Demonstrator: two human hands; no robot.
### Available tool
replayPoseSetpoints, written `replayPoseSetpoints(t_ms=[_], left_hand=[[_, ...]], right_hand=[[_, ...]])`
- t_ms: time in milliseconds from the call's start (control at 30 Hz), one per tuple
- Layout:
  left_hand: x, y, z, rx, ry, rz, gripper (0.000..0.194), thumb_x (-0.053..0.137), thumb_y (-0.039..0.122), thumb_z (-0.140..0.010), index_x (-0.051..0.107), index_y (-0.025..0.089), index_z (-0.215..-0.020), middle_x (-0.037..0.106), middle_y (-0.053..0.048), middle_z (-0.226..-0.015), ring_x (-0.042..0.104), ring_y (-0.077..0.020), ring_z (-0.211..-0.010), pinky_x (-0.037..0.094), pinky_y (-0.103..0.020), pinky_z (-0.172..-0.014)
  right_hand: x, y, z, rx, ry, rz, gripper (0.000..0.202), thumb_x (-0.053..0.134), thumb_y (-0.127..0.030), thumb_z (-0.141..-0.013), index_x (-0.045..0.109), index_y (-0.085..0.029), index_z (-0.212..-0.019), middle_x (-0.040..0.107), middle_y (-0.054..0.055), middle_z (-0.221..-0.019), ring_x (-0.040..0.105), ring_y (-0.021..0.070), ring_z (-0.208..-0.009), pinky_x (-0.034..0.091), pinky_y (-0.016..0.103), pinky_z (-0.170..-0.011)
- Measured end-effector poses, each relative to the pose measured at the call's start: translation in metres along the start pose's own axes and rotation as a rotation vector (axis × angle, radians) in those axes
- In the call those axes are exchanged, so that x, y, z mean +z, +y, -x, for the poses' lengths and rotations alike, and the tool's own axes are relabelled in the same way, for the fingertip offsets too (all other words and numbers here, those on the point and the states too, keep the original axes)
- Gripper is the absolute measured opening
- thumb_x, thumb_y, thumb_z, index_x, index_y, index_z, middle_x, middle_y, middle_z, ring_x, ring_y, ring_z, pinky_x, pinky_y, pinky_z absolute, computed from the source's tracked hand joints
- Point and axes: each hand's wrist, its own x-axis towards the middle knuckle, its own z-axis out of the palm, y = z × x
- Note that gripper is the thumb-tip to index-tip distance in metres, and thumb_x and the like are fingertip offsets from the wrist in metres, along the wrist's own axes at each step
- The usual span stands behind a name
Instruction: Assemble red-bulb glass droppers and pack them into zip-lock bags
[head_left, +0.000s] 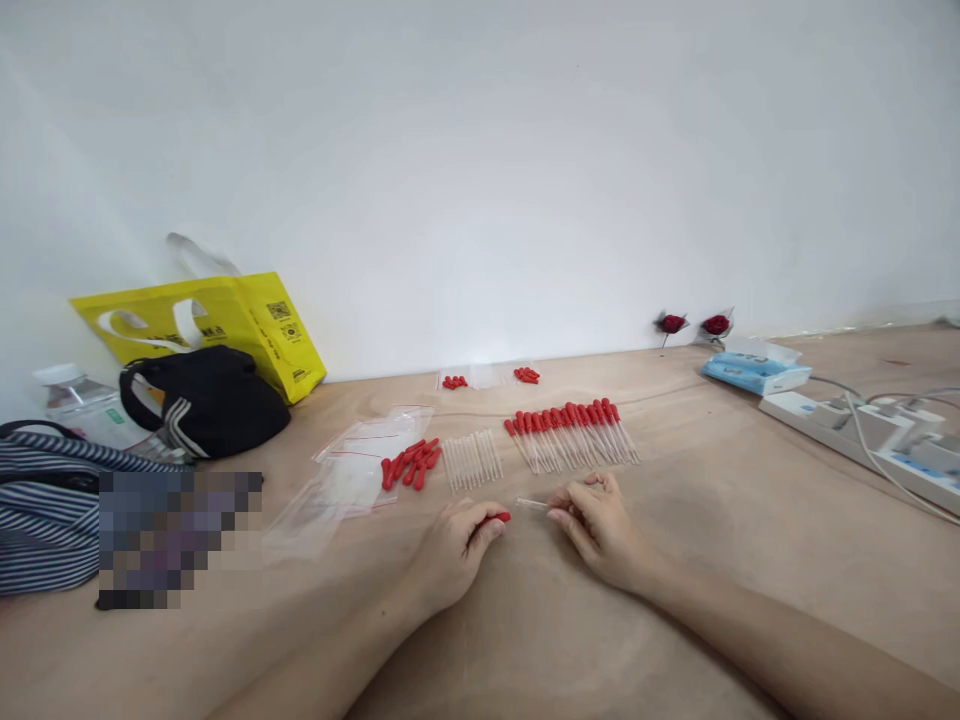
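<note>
The head view shows the left hand (461,548) pinching one red dropper bulb (505,517) between thumb and fingers, and the right hand (600,530) pinching one clear dropper tube (532,503) by its right end. The bulb lies at the left fingertips, mostly covered, its visible end facing right; the tube sticks out leftward from the right fingertips, its long axis running nearly left to right, its free end near the bulb but apart from it. Beyond the hands on the wooden table (517,640) are three groups, each too crowded to count surely: loose red bulbs (420,478) pointing various ways, a row of bare tubes (472,462) with long axes running away from the person, and a row of capped droppers (572,413), bulbs at the far ends. Two small bulb clusters, a left one (454,383) and a right one (527,376), lie near the wall (480,180). Overlapping clear plastic bags (356,470) lie left of the loose bulbs. Two dark red roses, one left (673,323) and one right (717,325), are near a blue tissue pack (754,372) and one white power strip (817,425).
</note>
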Motion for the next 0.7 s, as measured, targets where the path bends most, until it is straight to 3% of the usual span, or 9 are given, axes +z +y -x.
replayPoseSetpoints(t_ms=[433, 700], left_hand=[[0.004, 0.001, 0.001, -0.146, -0.001, 0.279, 0.021, 0.043, 0.03, -0.083, 0.057, 0.016, -0.081, 0.061, -0.001, -0.072, 0.054, -0.015, -0.068, 0.041, -0.024, -0.062], [0.006, 0.0, 0.006, -0.088, 0.022, 0.06, 0.015, 0.046, 0.026, -0.08, 0.059, 0.018, -0.078, 0.059, 0.0, -0.068, 0.052, -0.0151, -0.066, 0.039, -0.025, -0.064]], right_hand=[[0.008, -0.011, 0.004, -0.1, -0.028, -0.018, 0.016, 0.042, -0.02, -0.083, 0.051, -0.017, -0.069, 0.053, -0.003, -0.059, 0.042, 0.0088, -0.053, 0.025, 0.029, -0.07], [-0.001, -0.01, 0.002, -0.158, -0.047, 0.029, 0.02, 0.042, -0.021, -0.084, 0.061, -0.021, -0.081, 0.058, -0.002, -0.061, 0.044, 0.0089, -0.054, 0.019, 0.029, -0.064]])
